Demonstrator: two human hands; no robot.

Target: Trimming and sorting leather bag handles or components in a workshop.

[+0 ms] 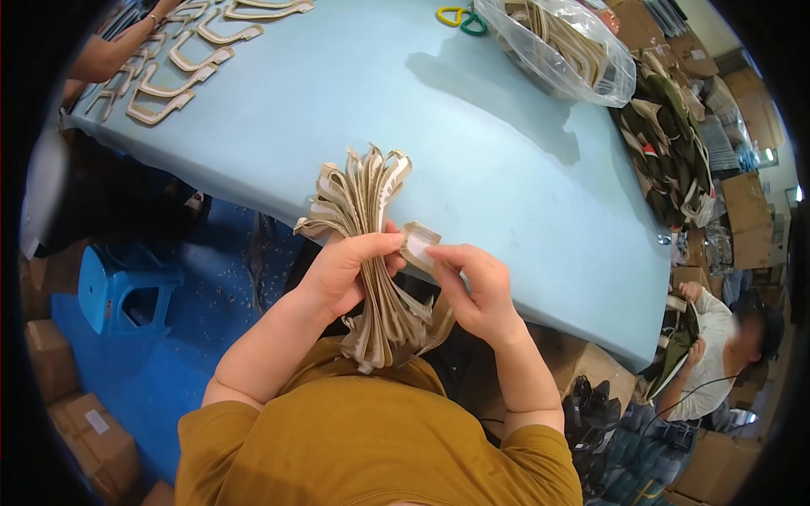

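At frame centre, the left hand clamps the bundle of strips firmly while the right hand pinches one strip end, best peeled slowly.

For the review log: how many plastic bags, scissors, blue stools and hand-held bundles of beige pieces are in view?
Clear plastic bag: 1
Scissors, green and yellow handles: 1
Blue stool: 1
Bundle of beige pieces, gripped by the left hand, one piece pinched by the right hand: 1
Total: 4

A bundle of matt beige cloth pieces is seen over a smooth, matt pale-blue table. Glossy clear plastic is shown by the bag.
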